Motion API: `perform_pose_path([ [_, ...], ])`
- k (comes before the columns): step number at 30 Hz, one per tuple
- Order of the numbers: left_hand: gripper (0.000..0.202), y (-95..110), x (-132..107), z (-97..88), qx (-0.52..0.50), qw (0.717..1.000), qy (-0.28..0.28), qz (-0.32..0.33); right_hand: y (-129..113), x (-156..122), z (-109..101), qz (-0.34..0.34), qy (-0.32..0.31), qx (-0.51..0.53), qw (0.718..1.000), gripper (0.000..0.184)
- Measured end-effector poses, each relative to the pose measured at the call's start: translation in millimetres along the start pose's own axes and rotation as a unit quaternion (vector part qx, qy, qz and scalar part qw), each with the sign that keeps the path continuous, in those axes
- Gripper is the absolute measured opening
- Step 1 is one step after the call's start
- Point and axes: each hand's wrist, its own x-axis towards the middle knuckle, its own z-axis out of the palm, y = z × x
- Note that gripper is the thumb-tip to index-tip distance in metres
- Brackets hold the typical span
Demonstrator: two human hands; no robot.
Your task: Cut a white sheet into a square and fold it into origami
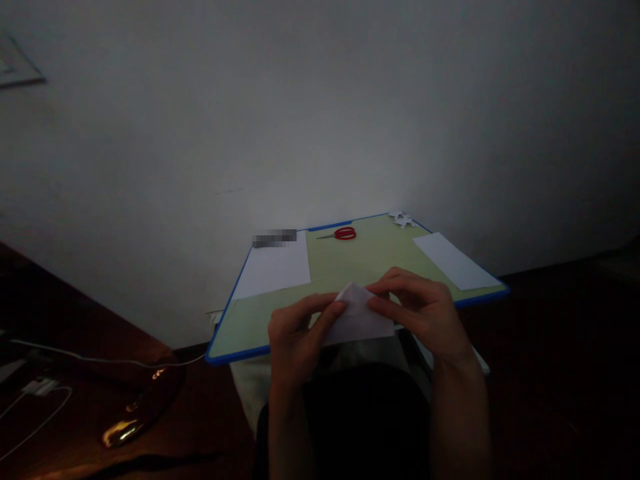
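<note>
Both my hands hold a small folded piece of white paper just above the near edge of a green board with a blue rim. My left hand pinches the paper's left side, thumb and forefinger meeting near its top point. My right hand grips the right side, fingers curled over the fold. Part of the paper is hidden behind my fingers.
On the board lie a white sheet at the left, a white strip at the right, red-handled scissors at the far edge and white paper scraps at the far corner. White cables cross the dark floor at the left. A pale wall stands behind.
</note>
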Motion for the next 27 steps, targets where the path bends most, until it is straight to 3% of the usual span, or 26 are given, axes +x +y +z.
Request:
perform_pose_path([
  [11,0.009,-3.4,-2.1,-0.4,0.001,1.0,-0.006,0.008,-0.5,1.7,5.2,-0.003,0.032,0.007,0.999,0.013],
  [16,0.007,-3.3,-0.3,-1.7,-0.029,0.999,-0.033,0.021,-5.5,-1.3,3.2,-0.002,-0.004,-0.014,1.0,0.011],
  [19,0.008,-0.3,-0.2,-3.7,-0.001,0.999,-0.038,0.033,-10.7,-3.3,1.8,0.009,-0.055,-0.041,0.998,0.008],
  [22,0.012,3.5,-0.1,-3.1,0.028,0.998,-0.03,0.037,-13.9,-2.0,4.5,0.003,-0.068,-0.076,0.995,0.004],
  [27,0.014,8.9,0.9,1.9,0.032,0.997,-0.054,0.054,-11.9,2.6,12.8,-0.001,-0.066,-0.119,0.991,0.018],
])
